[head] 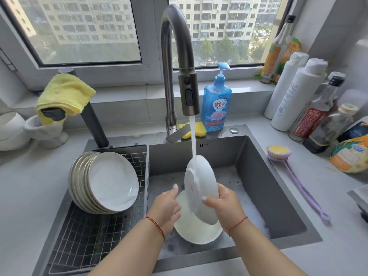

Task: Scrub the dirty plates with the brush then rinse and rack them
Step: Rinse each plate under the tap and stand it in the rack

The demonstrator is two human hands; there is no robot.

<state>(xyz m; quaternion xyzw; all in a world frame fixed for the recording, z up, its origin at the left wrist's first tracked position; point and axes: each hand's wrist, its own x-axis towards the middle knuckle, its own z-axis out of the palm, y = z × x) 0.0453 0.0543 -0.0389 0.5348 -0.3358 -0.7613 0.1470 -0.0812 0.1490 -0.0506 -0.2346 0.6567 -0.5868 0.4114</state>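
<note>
Yellow cloth (65, 94) was draped over the dark side tap (90, 114) at left. Blue dish soap pump bottle (216, 105) stood behind the sink, yellow sponge (199, 131) just beside its base. Two white bottles (292, 96), dark sauce bottles (318, 114) and an orange-yellow packet (350, 156) crowded the right counter (298, 255). White ceramic holder (47, 130) sat at left.

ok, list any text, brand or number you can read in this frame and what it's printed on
"AC": partial lettering on the white bottle; further letters are cut off.
Blue soap pump bottle: red-and-white logo with characters, too blurred to read.
Dark sauce bottle: red label, print unreadable.
Tall bottle on the windowsill: yellow label, too small.
Orange package: blue badge, blurred.
Nothing else carries text.
</note>
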